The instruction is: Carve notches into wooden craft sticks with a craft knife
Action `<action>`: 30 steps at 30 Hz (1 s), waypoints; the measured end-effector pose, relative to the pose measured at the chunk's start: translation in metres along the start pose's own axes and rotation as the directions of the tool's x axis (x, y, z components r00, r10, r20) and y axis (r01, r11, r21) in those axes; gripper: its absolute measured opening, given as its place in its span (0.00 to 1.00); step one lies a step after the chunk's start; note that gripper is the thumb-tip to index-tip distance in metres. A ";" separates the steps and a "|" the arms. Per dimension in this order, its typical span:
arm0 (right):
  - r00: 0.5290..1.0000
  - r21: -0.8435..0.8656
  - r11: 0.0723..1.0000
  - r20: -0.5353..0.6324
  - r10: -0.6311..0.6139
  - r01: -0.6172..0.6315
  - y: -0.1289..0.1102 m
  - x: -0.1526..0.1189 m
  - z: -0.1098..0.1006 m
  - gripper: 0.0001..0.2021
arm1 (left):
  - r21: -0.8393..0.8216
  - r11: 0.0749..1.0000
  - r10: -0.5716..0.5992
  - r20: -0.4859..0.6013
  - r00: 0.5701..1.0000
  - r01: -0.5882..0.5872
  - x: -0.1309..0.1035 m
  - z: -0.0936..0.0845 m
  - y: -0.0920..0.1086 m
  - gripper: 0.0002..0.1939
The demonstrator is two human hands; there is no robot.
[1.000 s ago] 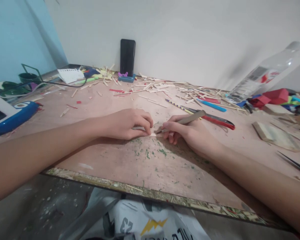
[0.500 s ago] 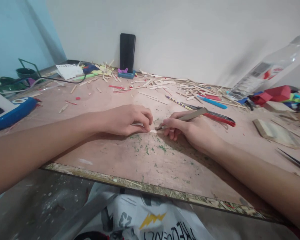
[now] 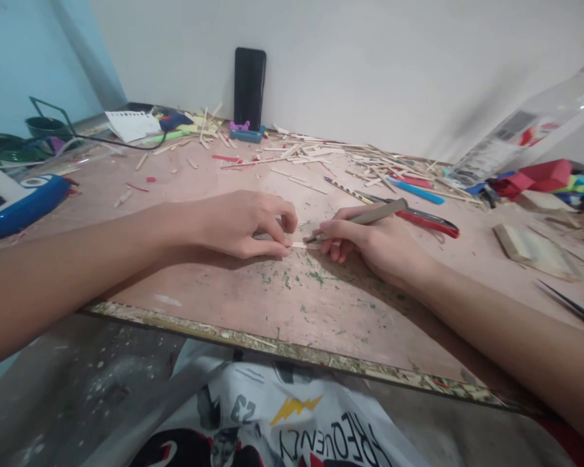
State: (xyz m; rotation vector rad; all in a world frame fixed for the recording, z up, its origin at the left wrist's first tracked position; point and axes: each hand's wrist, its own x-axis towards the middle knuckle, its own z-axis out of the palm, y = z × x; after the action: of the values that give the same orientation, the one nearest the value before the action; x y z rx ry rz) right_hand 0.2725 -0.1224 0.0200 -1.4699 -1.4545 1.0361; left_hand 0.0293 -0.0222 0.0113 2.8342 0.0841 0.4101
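My left hand (image 3: 250, 224) rests on the wooden tabletop (image 3: 214, 292), its fingertips pinching the left end of a thin pale strip (image 3: 299, 245). My right hand (image 3: 370, 240) is closed around a grey-brown, pen-like tool (image 3: 382, 212), whose dark tip points down at the strip between the two hands. The curled lower fingers of my right hand are at the strip's right part. Small green shavings (image 3: 316, 277) lie on the wood just in front of both hands.
Behind the hands are a phone (image 3: 250, 87) on a stand, a heap of thin sticks (image 3: 311, 152), a patterned pencil (image 3: 348, 190) and a red-black cutter (image 3: 431, 222). Further right are a bottle (image 3: 520, 139), wood blocks (image 3: 535, 250) and scissors (image 3: 569, 303). A blue-white device (image 3: 24, 204) sits left.
The whole view has tilted slightly, so the table appears higher. My left fingers have opened a little wider around the strip's end; my right hand still holds the tool near it.
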 end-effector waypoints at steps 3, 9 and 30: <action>1.000 0.012 1.000 -0.004 0.002 -0.002 0.001 0.000 0.000 0.12 | 0.016 1.000 -0.006 0.000 1.000 0.006 -0.001 0.000 0.000 0.13; 1.000 0.040 0.999 -0.010 0.019 -0.018 0.003 0.001 0.000 0.12 | 0.033 0.999 -0.006 0.002 1.000 0.006 0.000 0.001 0.001 0.14; 0.998 0.088 0.995 -0.031 0.050 -0.047 0.005 0.001 0.000 0.11 | 0.082 0.997 -0.001 0.003 1.000 0.001 0.001 0.001 0.004 0.14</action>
State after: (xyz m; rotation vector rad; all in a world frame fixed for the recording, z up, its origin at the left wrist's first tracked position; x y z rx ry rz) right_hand 0.2747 -0.1211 0.0154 -1.4597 -1.3398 1.0858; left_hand 0.0307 -0.0258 0.0116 2.9149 0.1037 0.4110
